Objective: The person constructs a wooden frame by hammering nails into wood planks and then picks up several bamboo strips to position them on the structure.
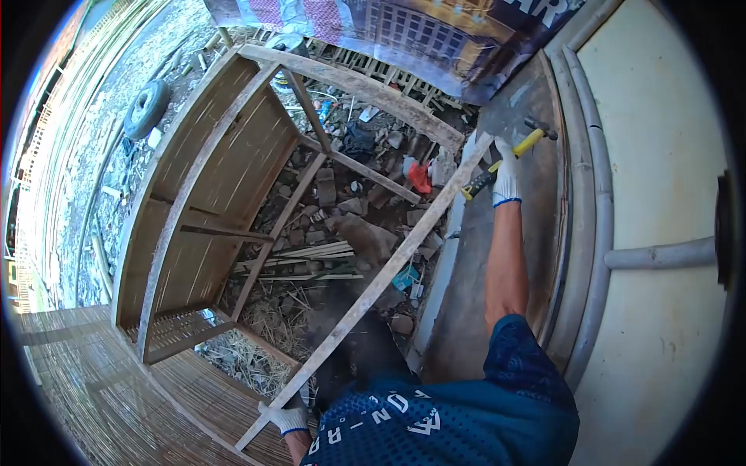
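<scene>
The slat [388,266] is rough wood; gloves [507,180], cloth.

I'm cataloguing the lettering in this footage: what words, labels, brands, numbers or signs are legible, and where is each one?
"AR": large white letters on the printed banner, cut off by the picture's edge.
"R", "I", "N", "O": separate letters on the blue shirt; others are distorted or unclear, so I can't confirm the word.
Small print beside them: too blurred to read.
Hammer: any marking is too small to read.

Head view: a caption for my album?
Left hand and right hand, both gloved, hold a long wooden strip, with a hammer at the right.
</scene>
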`<control>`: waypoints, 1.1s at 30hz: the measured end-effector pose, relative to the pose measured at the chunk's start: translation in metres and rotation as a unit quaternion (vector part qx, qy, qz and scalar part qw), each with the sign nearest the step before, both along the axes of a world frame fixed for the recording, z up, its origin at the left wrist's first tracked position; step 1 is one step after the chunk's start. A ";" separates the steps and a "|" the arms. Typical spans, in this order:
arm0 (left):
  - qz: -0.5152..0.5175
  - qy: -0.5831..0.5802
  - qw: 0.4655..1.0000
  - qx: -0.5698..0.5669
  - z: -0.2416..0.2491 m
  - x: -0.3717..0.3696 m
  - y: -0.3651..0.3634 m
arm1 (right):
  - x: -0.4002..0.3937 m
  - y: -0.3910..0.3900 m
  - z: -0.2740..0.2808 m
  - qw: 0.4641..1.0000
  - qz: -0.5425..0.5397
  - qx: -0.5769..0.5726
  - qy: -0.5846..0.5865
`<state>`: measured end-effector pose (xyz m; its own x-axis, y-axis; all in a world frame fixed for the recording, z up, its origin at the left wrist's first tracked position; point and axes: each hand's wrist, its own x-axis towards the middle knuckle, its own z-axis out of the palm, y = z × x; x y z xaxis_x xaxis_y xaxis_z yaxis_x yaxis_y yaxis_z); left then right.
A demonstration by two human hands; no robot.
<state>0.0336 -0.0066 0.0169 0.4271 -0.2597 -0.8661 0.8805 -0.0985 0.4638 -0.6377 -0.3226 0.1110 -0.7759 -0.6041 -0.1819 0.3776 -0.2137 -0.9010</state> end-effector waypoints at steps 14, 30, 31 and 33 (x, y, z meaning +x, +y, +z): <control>0.073 -0.091 0.991 -0.062 -0.026 0.055 -0.074 | 0.156 -0.194 0.031 0.917 0.103 0.233 0.306; 0.139 -0.105 0.985 0.002 -0.069 0.108 -0.093 | 0.273 -0.269 -0.026 0.877 0.108 0.270 0.383; 0.109 -0.137 0.985 0.005 -0.075 0.109 -0.087 | 0.271 -0.263 -0.033 0.866 0.109 0.279 0.401; 0.115 -0.136 0.983 0.037 -0.087 0.112 -0.076 | 0.257 -0.248 -0.057 0.839 0.109 0.286 0.449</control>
